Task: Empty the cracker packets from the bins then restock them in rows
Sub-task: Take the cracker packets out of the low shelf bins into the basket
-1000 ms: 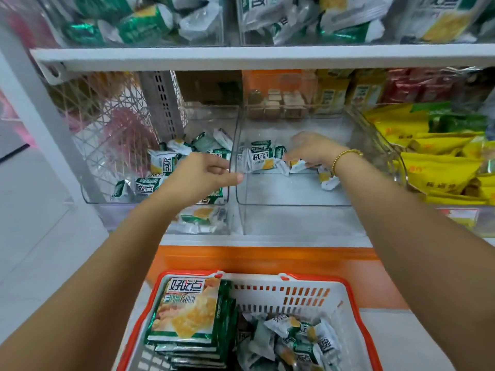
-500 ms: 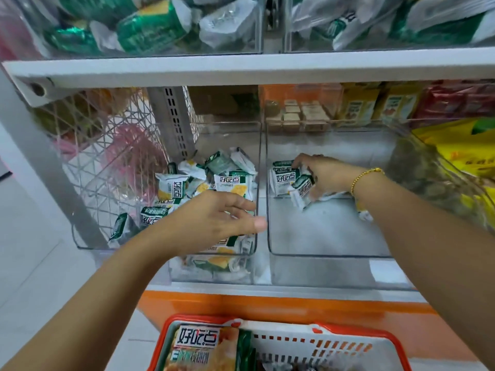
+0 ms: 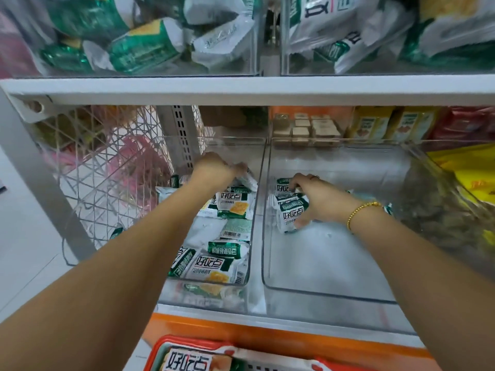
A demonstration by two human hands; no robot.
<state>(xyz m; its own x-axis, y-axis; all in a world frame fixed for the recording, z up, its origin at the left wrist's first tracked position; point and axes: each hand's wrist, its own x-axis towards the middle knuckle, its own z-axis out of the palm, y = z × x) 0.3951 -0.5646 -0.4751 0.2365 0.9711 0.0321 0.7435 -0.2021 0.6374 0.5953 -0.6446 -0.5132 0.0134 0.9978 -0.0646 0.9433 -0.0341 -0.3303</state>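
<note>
Two clear plastic bins stand side by side on the middle shelf. The left bin (image 3: pixel 255 210) holds several loose green-and-white cracker packets (image 3: pixel 214 266). My left hand (image 3: pixel 214 170) reaches deep into its back and closes on a packet (image 3: pixel 247 178) there. The right bin (image 3: pixel 321 293) is mostly bare, with a few packets standing at its back left. My right hand (image 3: pixel 318 196) is closed on one upright packet (image 3: pixel 290 214) among them; a gold bracelet is on that wrist.
A red shopping basket (image 3: pixel 187 344) with a large cracker pack (image 3: pixel 187 362) sits below the orange shelf edge (image 3: pixel 267 333). Bins of more packets (image 3: pixel 144 46) fill the shelf above. A yellow snack bag (image 3: pixel 471 172) lies to the right, a wire rack (image 3: pixel 107 167) to the left.
My left hand moved from the front of the left bin to its back and took hold of a packet. The right hand stays on the packets. The camera has come closer to the shelf.
</note>
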